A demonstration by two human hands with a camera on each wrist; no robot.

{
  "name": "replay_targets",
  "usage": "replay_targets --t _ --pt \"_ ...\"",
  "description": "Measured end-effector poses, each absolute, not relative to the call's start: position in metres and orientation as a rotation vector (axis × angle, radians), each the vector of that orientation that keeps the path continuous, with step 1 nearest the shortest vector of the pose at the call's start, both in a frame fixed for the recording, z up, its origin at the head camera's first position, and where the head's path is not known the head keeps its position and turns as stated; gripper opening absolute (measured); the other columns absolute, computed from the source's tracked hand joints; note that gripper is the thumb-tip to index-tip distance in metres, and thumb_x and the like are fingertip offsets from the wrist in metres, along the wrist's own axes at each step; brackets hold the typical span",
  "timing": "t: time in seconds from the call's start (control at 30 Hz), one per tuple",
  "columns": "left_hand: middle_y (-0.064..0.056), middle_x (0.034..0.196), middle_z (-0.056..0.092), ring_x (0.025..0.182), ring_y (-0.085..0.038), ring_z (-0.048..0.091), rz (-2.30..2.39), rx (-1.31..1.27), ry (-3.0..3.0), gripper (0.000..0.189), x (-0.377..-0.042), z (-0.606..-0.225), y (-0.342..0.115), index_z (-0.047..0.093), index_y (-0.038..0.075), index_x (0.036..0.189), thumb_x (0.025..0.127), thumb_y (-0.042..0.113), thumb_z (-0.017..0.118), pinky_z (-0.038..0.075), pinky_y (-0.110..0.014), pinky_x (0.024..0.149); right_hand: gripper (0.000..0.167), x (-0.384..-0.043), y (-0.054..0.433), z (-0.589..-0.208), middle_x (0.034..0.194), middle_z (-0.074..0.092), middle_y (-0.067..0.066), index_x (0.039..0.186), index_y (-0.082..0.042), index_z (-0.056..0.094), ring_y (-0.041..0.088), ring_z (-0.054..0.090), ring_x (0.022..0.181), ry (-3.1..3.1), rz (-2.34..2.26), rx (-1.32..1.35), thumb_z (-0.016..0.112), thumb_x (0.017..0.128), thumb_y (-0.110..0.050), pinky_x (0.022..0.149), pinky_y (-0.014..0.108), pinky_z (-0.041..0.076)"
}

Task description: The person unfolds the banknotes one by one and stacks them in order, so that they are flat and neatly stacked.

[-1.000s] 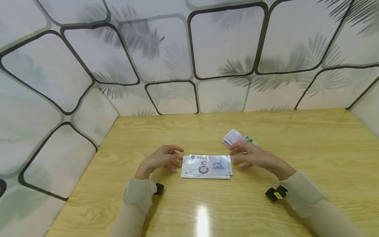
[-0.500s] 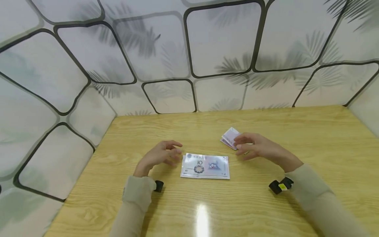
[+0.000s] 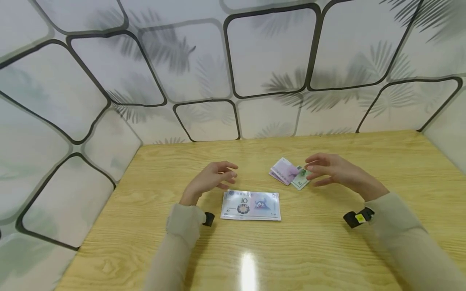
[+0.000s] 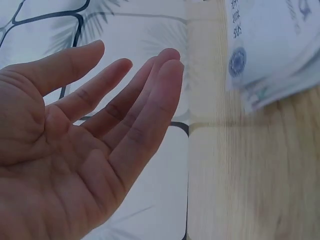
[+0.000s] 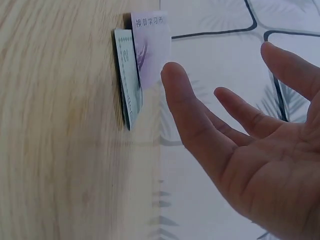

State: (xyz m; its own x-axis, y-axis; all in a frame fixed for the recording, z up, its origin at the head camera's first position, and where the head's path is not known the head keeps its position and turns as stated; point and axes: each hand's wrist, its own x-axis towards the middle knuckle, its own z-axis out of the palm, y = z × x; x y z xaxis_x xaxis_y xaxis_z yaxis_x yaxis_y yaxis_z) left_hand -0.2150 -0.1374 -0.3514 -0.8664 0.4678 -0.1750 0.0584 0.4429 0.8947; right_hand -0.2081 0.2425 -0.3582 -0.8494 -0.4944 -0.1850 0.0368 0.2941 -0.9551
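A small stack of play banknotes (image 3: 251, 206), the top one printed with 10 and a blue cartoon figure, lies flat on the wooden table. Just above its left end hovers my left hand (image 3: 211, 180), fingers loosely bent and holding nothing. Farther back lie a folded purple banknote (image 3: 284, 170) and a folded green banknote (image 3: 300, 178), the purple one partly over the green. My right hand (image 3: 336, 171) is in the air beside the green note, its fingertips in front of that note's right edge. In the right wrist view the palm (image 5: 280, 170) holds nothing.
The wooden table (image 3: 320, 250) meets a patterned wall (image 3: 269, 113) at the back and another on the left. A black wrist strap (image 3: 358, 218) sits at the right cuff, and a similar dark piece (image 3: 209, 219) at the left.
The right hand has moved away from the 10 note stack, back and to the right past the folded notes, uncovering the green one. The left hand has risen slightly and shifted right.
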Motion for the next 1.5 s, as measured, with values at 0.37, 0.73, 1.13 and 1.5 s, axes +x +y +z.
replay_targets --t 0.37,0.73,1.13,1.5 --pt "-0.028 0.127 0.061 0.109 -0.038 0.066 1.462 0.451 2.229 0.039 -0.227 -0.351 -0.116 0.051 -0.009 0.141 0.106 0.008 0.051 0.059 -0.045 0.087 0.057 -0.212 0.251 -0.361 0.148 0.033 0.04 0.148 0.017 0.025 0.045 0.056 0.123 2.141 -1.56 -0.37 0.048 0.109 -0.017 0.093 0.041 0.057" --pt "-0.031 0.128 0.06 0.111 -0.04 0.065 1.494 0.43 2.173 0.039 -0.238 -0.356 -0.104 0.049 -0.009 0.142 0.106 0.007 0.051 0.058 -0.046 0.089 0.059 -0.218 0.255 -0.361 0.15 0.031 0.04 0.15 0.017 0.023 0.044 0.056 0.125 2.14 -1.555 -0.363 0.048 0.109 -0.018 0.094 0.041 0.056" --pt "-0.029 0.126 0.062 0.109 -0.037 0.067 1.534 0.395 2.132 0.04 -0.247 -0.362 -0.089 0.05 -0.009 0.142 0.105 0.008 0.053 0.059 -0.045 0.088 0.061 -0.223 0.255 -0.363 0.15 0.032 0.038 0.15 0.016 0.023 0.041 0.057 0.124 2.119 -1.569 -0.325 0.05 0.108 -0.02 0.094 0.041 0.056" --pt "-0.025 0.122 0.065 0.109 -0.036 0.068 1.538 0.309 2.105 0.04 -0.254 -0.366 -0.071 0.051 -0.007 0.142 0.105 0.009 0.055 0.061 -0.038 0.083 0.063 -0.229 0.255 -0.365 0.15 0.034 0.037 0.151 0.015 0.023 0.033 0.061 0.12 2.111 -1.578 -0.273 0.051 0.108 -0.022 0.093 0.038 0.057"
